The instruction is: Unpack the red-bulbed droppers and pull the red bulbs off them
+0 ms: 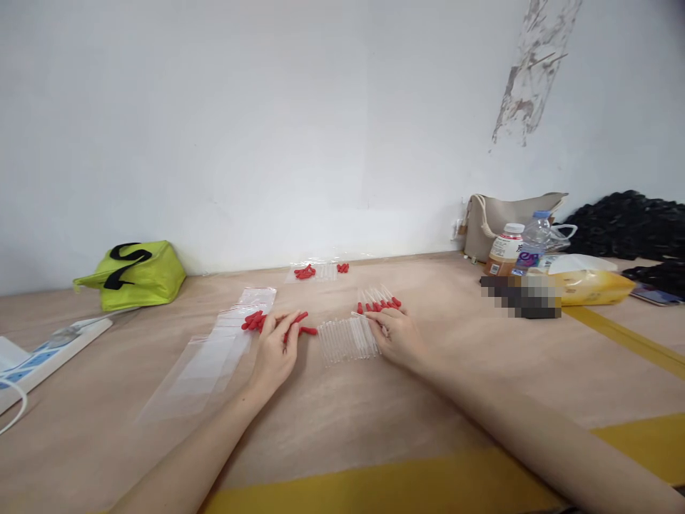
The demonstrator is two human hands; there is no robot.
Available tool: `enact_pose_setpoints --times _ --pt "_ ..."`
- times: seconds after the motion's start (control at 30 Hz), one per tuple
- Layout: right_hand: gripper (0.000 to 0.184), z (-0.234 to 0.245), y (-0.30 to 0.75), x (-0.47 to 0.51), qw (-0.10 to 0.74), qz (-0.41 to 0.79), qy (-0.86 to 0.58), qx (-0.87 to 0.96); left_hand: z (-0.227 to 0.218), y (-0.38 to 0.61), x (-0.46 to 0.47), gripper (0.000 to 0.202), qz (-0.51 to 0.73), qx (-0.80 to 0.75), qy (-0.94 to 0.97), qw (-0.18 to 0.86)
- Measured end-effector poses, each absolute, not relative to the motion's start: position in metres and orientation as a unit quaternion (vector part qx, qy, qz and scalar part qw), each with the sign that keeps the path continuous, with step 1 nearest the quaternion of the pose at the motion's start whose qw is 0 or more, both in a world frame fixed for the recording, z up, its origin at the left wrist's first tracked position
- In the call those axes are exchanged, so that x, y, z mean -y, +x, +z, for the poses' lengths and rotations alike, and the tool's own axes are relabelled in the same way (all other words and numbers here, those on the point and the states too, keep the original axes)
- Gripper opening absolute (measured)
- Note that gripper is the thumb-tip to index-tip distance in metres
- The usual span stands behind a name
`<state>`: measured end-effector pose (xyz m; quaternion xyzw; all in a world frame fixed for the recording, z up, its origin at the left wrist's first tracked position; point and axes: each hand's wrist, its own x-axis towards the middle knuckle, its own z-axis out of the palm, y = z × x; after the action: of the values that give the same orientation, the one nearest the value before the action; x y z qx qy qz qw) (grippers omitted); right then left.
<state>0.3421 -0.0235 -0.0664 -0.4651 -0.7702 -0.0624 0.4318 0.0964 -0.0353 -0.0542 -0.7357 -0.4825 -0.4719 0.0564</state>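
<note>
My left hand (pixel 277 346) is closed in a pinch around a small red rubber bulb (pixel 301 317). Under its fingertips lies another red bulb (pixel 309 330), and a pile of red bulbs (pixel 252 321) is beside the knuckles. Between my hands, thin clear tubes (pixel 342 341) lie side by side in a row. My right hand (pixel 399 337) pinches one clear tube (pixel 359 315) at the row's upper right end; its fingers partly cover it. Just beyond that hand, several droppers (pixel 377 303), clear tubes with red bulbs on their near ends, lie fanned out.
Clear plastic bags (pixel 208 364) lie left of my left hand. Near the wall is a clear bag (pixel 326 272) with tubes and red bulbs. A power strip (pixel 53 357) and green bag (pixel 142 275) are left; bottles (pixel 506 250), a tissue pack (pixel 594 285) and grey bag (pixel 481 235) right.
</note>
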Motion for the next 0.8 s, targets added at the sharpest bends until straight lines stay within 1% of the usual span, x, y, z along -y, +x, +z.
enact_pose_setpoints --times 0.13,0.27,0.37,0.53,0.8 --pt "0.023 -0.059 0.327 0.016 0.372 -0.112 -0.456 0.801 -0.052 0.076 0.024 0.029 -0.457 0.529 -0.712 0.064" --pt "0.023 -0.064 0.312 0.010 0.317 -0.162 -0.453 0.818 -0.045 0.053 0.016 0.029 -0.443 0.590 -0.672 0.071" --pt "0.023 -0.069 0.305 0.011 0.290 -0.179 -0.451 0.825 -0.040 0.037 0.010 0.028 -0.445 0.622 -0.638 0.090" --pt "0.024 -0.069 0.303 0.019 0.282 -0.145 -0.458 0.831 -0.040 0.022 0.001 0.026 -0.433 0.658 -0.611 0.079" --pt "0.039 -0.068 0.301 0.026 0.278 -0.121 -0.460 0.835 -0.046 0.024 -0.004 0.024 -0.370 0.650 -0.660 0.073"
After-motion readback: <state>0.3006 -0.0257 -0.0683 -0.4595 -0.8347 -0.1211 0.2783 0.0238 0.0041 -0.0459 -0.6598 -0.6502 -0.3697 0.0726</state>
